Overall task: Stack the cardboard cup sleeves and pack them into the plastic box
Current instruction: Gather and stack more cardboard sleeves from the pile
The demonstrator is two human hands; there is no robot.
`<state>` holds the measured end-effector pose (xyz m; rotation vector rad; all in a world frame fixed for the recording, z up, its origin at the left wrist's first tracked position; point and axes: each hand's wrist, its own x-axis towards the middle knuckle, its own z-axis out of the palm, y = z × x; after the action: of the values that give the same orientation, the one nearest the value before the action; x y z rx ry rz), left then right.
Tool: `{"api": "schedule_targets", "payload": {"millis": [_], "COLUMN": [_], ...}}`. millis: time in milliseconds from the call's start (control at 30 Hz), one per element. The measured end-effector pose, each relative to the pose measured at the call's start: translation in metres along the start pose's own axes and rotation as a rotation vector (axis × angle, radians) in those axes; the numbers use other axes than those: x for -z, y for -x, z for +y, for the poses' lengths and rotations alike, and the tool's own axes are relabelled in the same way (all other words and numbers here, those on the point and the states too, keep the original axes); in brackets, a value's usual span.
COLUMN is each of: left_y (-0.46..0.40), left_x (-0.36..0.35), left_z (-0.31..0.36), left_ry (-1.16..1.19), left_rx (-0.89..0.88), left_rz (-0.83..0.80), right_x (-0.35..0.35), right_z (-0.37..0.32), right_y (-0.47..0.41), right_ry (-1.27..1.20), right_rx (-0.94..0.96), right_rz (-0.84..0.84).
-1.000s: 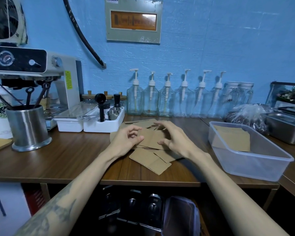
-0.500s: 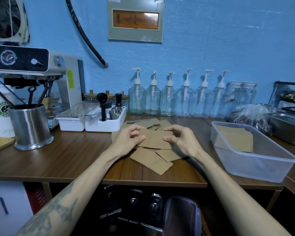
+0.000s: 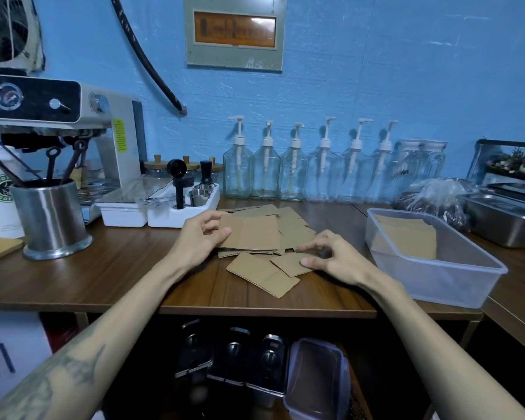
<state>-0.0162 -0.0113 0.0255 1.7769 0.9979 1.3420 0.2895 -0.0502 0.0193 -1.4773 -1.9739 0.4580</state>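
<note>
Cardboard cup sleeves [image 3: 288,234]: loose flat pieces, brown, lying overlapped in a heap at the middle of the wooden surface [image 3: 119,268], in front of me.

Top sleeve [image 3: 250,231]: my left hand [image 3: 199,237] pinches its left edge, thumb on top and fingers curled above; the piece sits on the heap, slightly raised at my side.

Near sleeves [image 3: 264,272]: two or three, overlapping, closest to the surface's front edge. My right hand [image 3: 331,256] rests on the right end of one, fingers bent, tips and thumb touching the cardboard; whether it grips or only presses, I cannot tell.

Plastic box [image 3: 455,283]: clear, rectangular, lidless, to the right of the heap and apart from it. Contains packed sleeves [image 3: 406,237] leaning against its far left wall.

Behind the heap: row of clear pump bottles [image 3: 297,174] along the blue wall; white tray [image 3: 182,213] with coffee tools. Far left: steel cup [image 3: 50,219] holding utensils, espresso machine [image 3: 58,116].
</note>
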Motion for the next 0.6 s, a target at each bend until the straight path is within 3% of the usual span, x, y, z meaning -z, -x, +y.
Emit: {"api": "schedule_targets", "payload": {"millis": [133,267,400,600], "left_y": [0.009,0.011,0.008,0.008], "left_x": [0.001,0.001,0.002,0.002], "left_z": [0.000,-0.001,-0.008,-0.007], "left_ry": [-0.034,-0.086,-0.127,-0.152], "left_rx": [0.002,-0.012,-0.017,-0.013], "left_rz": [0.013,0.021,0.000,-0.027], "right_x": [-0.003,-0.003,0.002,0.006], "right_z": [-0.006,-0.009,-0.010,-0.024], "right_y": [0.004,0.005,0.003,-0.004], "right_ry": [0.238,0.242,0.086,-0.381], "right_rx": [-0.035,-0.001,-0.008,-0.027], "right_rz": [-0.086,-0.075,-0.019,0.034]}}
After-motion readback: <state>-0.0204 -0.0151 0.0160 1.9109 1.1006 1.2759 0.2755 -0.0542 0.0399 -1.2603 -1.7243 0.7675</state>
